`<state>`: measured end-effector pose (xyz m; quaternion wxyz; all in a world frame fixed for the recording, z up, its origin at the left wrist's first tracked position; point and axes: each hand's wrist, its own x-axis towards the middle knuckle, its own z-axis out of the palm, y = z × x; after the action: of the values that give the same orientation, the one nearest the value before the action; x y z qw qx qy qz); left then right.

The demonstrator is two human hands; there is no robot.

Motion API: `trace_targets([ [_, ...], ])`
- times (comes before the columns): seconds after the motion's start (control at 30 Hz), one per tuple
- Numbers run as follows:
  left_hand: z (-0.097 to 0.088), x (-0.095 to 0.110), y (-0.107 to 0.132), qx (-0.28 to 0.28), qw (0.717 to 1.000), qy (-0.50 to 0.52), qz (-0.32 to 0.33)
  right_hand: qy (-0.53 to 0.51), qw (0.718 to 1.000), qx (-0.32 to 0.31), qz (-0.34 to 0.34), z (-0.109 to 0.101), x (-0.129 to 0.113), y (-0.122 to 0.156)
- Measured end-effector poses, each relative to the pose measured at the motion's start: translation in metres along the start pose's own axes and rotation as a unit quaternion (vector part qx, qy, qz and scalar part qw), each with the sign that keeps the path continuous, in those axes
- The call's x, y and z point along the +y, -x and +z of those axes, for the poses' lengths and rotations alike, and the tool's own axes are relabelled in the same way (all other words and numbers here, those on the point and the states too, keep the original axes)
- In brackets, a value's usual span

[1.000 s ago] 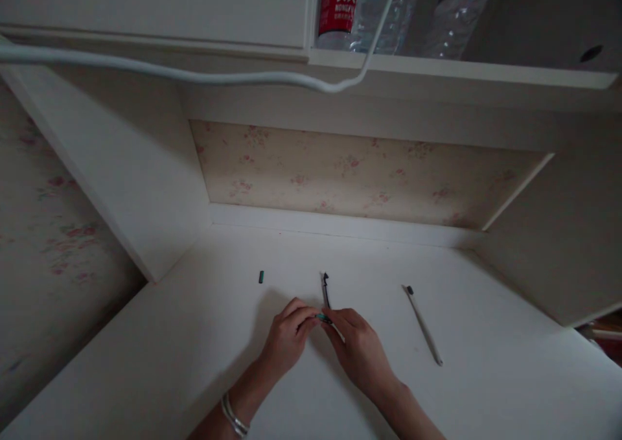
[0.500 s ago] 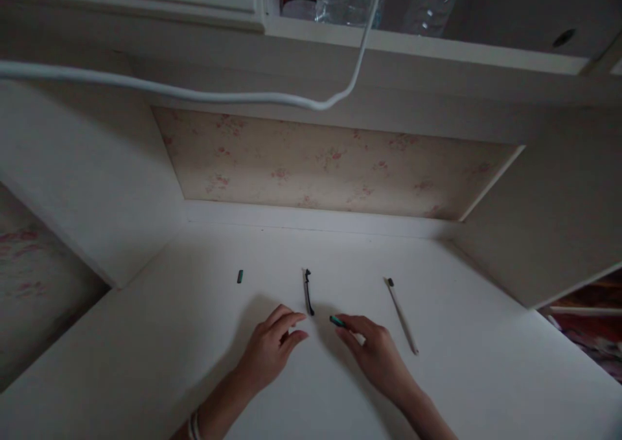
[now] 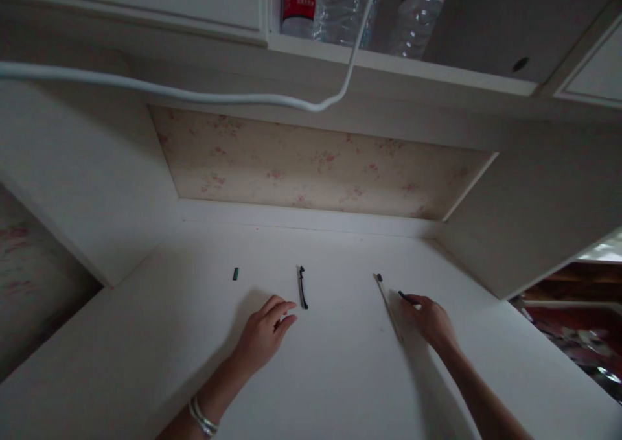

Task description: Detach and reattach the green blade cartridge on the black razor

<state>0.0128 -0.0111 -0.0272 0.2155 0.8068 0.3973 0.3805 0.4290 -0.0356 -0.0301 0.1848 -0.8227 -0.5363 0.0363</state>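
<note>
My left hand (image 3: pixel 265 332) rests on the white desk (image 3: pixel 330 388) with its fingers loosely spread and nothing in it, just left of a thin black clip-like piece (image 3: pixel 302 286). My right hand (image 3: pixel 430 318) is out to the right, its fingertips pinched on a small dark piece (image 3: pixel 404 295). That hand sits beside a long white pen-like stick (image 3: pixel 387 304) with a dark tip. A small green cap (image 3: pixel 236 273) lies alone to the far left.
A floral back panel (image 3: pixel 311 164) closes the desk recess, with white side walls left and right. A white cable (image 3: pixel 194 93) hangs across above. Water bottles (image 3: pixel 340 6) stand on the upper shelf.
My hands were together on a small green piece. They parted; my right hand carried the piece rightward to the white stick. My left hand stayed low near the black clip.
</note>
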Motion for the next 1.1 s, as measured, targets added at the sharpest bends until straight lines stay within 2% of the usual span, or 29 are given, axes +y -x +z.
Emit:
trace_targets([
  [0.23,-0.002,-0.003,0.000,0.013,1.000,-0.022,0.003,0.024,1.000,-0.010,0.016,0.009,0.003,-0.001],
  [0.37,-0.005,-0.003,-0.001,0.025,0.999,-0.032,0.012,0.019,1.000,-0.004,0.012,0.001,-0.004,0.001],
  [0.47,-0.007,-0.002,-0.001,0.025,0.998,-0.053,0.020,0.008,1.000,0.022,0.000,-0.010,-0.021,0.008],
  [0.57,-0.010,0.000,-0.002,0.030,0.996,-0.084,0.022,-0.026,0.998,0.037,-0.039,-0.016,-0.054,0.020],
  [0.63,-0.013,0.000,-0.003,0.035,0.994,-0.103,0.016,-0.064,0.995,0.030,-0.077,-0.011,-0.084,0.033],
  [0.8,-0.021,-0.010,-0.005,0.083,0.990,-0.106,-0.043,-0.160,0.975,-0.001,-0.154,0.031,-0.168,0.074],
  [0.9,-0.029,-0.028,-0.006,0.110,0.986,-0.096,-0.074,-0.188,0.966,0.005,-0.177,0.059,-0.210,0.090],
  [0.97,-0.038,-0.046,-0.008,0.100,0.987,-0.104,-0.076,-0.195,0.963,0.017,-0.188,0.072,-0.229,0.092],
  [1.1,-0.066,-0.088,-0.016,0.048,0.985,-0.145,-0.082,-0.166,0.965,0.053,-0.198,0.085,-0.245,0.087],
])
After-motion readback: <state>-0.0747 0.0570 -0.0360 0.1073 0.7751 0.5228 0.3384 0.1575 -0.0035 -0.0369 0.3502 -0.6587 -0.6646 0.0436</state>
